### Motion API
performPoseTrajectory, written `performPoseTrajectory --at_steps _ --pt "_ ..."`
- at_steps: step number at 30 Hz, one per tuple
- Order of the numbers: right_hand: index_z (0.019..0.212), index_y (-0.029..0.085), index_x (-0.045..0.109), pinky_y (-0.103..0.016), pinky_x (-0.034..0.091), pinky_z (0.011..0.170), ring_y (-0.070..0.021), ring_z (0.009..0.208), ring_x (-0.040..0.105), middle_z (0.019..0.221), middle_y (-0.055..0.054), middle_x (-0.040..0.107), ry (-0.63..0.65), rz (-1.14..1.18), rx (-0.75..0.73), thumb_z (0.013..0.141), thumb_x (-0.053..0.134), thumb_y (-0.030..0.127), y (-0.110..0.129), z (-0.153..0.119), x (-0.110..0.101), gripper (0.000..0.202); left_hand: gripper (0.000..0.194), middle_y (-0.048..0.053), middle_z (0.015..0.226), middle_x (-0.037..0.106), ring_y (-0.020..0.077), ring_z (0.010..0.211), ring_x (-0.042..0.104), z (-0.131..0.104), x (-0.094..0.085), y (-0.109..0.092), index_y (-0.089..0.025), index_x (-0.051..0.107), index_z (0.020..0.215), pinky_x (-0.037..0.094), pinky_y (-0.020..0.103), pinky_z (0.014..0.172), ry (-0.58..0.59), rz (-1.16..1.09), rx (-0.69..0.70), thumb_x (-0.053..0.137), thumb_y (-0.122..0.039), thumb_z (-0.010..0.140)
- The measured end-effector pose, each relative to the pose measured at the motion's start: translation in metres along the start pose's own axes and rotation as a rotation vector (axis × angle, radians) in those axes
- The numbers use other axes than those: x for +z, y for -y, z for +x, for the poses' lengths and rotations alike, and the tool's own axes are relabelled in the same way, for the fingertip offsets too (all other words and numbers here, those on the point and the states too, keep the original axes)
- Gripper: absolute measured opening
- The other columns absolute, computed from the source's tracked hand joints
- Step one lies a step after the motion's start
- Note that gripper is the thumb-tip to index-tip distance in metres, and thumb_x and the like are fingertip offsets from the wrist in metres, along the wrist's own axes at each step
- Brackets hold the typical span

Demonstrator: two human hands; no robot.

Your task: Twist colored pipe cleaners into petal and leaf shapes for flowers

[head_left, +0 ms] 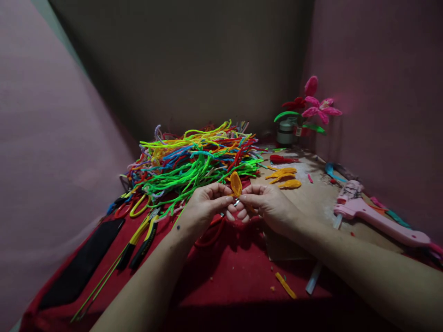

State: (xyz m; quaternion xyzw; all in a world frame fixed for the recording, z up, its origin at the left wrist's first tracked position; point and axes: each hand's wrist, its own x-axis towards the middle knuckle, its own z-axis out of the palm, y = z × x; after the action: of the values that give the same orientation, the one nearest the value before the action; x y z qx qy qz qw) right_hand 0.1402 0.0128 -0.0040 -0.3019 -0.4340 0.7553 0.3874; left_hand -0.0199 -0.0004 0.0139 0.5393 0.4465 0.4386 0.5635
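An orange pipe-cleaner petal [236,184] stands upright between my two hands, its loop pointing up. My left hand [213,203] pinches the petal's base from one side with thumb and forefinger. From the other side my right hand [261,203] pinches the same base, its lower fingers curled underneath. Red-handled scissors [210,234] lie on the cloth just below my hands, partly hidden. Several finished orange petals [282,175] rest on the cardboard to the right, with red petals [283,159] behind them.
A big heap of coloured pipe cleaners [194,161] lies behind my hands. Yellow-black pliers [143,240] and a black pouch [83,263] are at left. A pink glue gun [380,219] with a glue stick [314,277] is on the cardboard [311,207] at right. Pink pipe-cleaner flowers [321,109] stand at the back.
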Motion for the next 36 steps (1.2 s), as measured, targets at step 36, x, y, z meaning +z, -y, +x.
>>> performPoseTrajectory --at_steps 36 --pt "0.068 0.015 0.054 -0.02 0.036 0.042 -0.0079 0.047 0.047 0.057 0.002 0.054 -0.13 -0.131 -0.134 0.066 0.066 0.032 -0.009 0.003 -0.005 0.021 0.018 -0.002 0.061 0.054 0.007 0.052 0.043 -0.004 0.016 -0.005 -0.012 0.061 0.072 0.033 0.019 0.05 -0.004 0.439 0.023 0.058 -0.03 0.072"
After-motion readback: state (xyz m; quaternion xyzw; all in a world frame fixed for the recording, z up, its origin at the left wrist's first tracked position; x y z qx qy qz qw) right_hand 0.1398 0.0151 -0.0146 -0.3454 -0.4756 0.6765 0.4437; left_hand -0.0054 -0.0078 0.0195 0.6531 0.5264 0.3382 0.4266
